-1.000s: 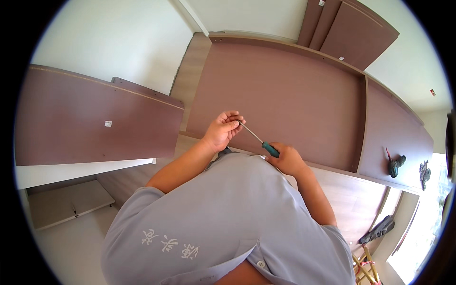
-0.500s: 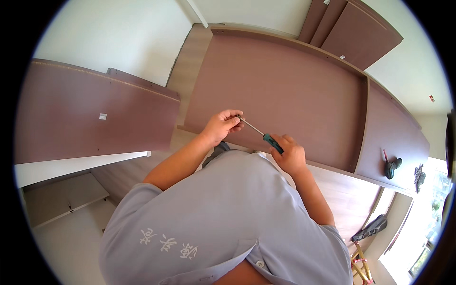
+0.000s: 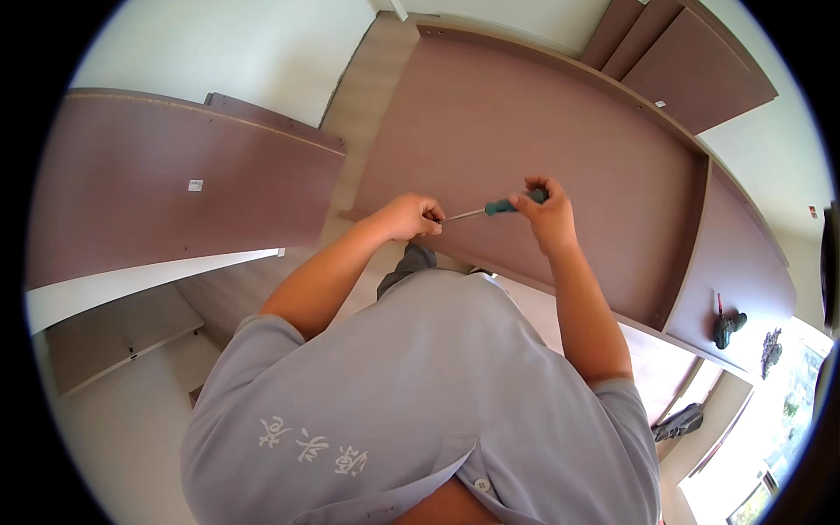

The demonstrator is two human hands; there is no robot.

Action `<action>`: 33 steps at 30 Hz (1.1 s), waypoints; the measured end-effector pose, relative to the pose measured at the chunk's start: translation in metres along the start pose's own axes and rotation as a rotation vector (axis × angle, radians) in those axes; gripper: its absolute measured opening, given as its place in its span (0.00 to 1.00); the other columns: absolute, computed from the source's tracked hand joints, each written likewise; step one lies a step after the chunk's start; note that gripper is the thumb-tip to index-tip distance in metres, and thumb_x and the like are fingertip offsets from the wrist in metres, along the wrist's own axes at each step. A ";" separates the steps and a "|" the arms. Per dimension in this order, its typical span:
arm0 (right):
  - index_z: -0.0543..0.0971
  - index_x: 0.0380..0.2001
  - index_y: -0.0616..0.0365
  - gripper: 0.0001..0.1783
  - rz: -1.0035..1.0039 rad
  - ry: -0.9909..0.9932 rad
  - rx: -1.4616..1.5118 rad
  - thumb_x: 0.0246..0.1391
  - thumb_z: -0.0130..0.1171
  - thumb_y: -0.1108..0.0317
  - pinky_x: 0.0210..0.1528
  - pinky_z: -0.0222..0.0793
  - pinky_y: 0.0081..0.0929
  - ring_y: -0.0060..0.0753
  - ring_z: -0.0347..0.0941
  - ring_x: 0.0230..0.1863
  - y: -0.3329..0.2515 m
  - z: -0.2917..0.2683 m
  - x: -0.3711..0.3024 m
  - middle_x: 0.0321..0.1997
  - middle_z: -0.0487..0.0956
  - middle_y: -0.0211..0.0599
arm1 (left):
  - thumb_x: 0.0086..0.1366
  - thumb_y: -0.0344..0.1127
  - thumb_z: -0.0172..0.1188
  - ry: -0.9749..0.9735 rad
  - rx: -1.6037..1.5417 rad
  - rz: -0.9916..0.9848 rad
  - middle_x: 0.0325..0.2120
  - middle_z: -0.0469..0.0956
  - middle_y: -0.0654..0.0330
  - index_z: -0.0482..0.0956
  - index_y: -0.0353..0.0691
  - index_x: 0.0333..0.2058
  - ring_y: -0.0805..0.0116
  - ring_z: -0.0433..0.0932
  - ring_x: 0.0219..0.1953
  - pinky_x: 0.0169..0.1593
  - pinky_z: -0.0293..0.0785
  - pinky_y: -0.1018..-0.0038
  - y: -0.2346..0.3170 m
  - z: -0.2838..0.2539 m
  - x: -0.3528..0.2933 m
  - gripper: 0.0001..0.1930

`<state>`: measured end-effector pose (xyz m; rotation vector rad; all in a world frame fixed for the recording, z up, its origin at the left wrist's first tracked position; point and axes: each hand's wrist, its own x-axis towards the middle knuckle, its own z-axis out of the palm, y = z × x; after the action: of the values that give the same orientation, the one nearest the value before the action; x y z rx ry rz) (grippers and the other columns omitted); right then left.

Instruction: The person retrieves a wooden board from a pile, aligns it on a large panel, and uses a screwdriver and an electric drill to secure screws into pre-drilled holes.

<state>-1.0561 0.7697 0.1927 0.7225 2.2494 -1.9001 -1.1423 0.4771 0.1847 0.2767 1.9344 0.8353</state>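
Observation:
A screwdriver point(image 3: 500, 206) with a teal handle and thin metal shaft lies nearly level above a large brown cabinet carcass point(image 3: 525, 114). My right hand point(image 3: 549, 219) is closed round its handle. My left hand point(image 3: 409, 217) is in a pinch at the shaft's tip; whatever sits between its fingertips is too small to make out. Both hands are held in the air over the near part of the carcass, which lies flat on the floor with a raised edge and a cross divider.
A tall brown panel point(image 3: 192, 175) stands at the left. More brown panels point(image 3: 691, 70) lean on the far wall. On the carcass's right section lie a dark power tool point(image 3: 726, 329) and a heap of small dark pieces point(image 3: 771, 352). A dark bag-like item point(image 3: 680, 423) is at lower right.
My right hand has risen and turned, bringing the screwdriver from a slant to nearly level. My left hand has shifted slightly, its fingers now curled at the tip. The view has shifted a little.

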 end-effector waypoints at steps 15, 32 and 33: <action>0.72 0.66 0.60 0.33 0.126 -0.186 0.108 0.59 0.69 0.67 0.48 0.82 0.33 0.35 0.77 0.49 0.021 0.158 0.115 0.53 0.76 0.42 | 0.66 0.37 0.65 0.161 0.110 0.107 0.40 0.87 0.56 0.85 0.38 0.48 0.62 0.85 0.41 0.48 0.79 0.67 -0.115 -0.099 0.023 0.14; 0.74 0.63 0.58 0.27 0.212 -0.642 0.478 0.60 0.67 0.72 0.49 0.80 0.33 0.38 0.80 0.53 -0.023 0.262 0.176 0.54 0.80 0.38 | 0.76 0.34 0.57 0.613 -0.557 0.136 0.37 0.84 0.59 0.81 0.34 0.47 0.74 0.80 0.37 0.44 0.79 0.75 -0.186 -0.085 0.018 0.10; 0.75 0.62 0.58 0.26 0.222 -0.672 0.459 0.61 0.66 0.70 0.49 0.79 0.34 0.39 0.80 0.54 -0.025 0.265 0.178 0.54 0.80 0.38 | 0.76 0.34 0.57 0.619 -0.561 0.142 0.37 0.84 0.59 0.81 0.34 0.47 0.74 0.80 0.37 0.44 0.79 0.75 -0.186 -0.084 0.018 0.10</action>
<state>-1.2809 0.5648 0.0915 0.2778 1.3050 -2.1370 -1.1947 0.3125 0.0749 -0.2145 2.1373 1.6582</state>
